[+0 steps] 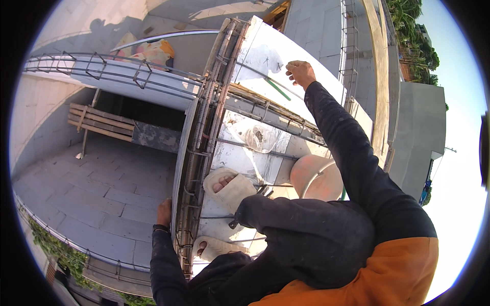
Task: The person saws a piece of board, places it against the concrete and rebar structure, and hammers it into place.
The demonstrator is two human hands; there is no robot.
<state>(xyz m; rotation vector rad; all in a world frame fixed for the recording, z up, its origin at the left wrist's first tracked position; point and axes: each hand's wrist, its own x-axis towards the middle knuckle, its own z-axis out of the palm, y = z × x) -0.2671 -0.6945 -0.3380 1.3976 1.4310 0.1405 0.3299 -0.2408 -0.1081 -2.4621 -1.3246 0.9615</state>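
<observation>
My right hand is stretched out over a white panel with small dark marks on it. Its fingers are curled in, and whatever they may hold is hidden. Just below it, a thin green strip lies across the panel's edge. Beside the long steel rebar cage, my left hand is against the outer side of a board. The fingers of that hand are mostly hidden. My feet, in beige sandals, stand on white panels next to the cage.
Near my knee is a round orange-pink bucket, with a clear plastic bag beyond it. Another rebar cage runs off to the left. Bamboo poles span a dark opening above a lower block surface. A long timber lies right.
</observation>
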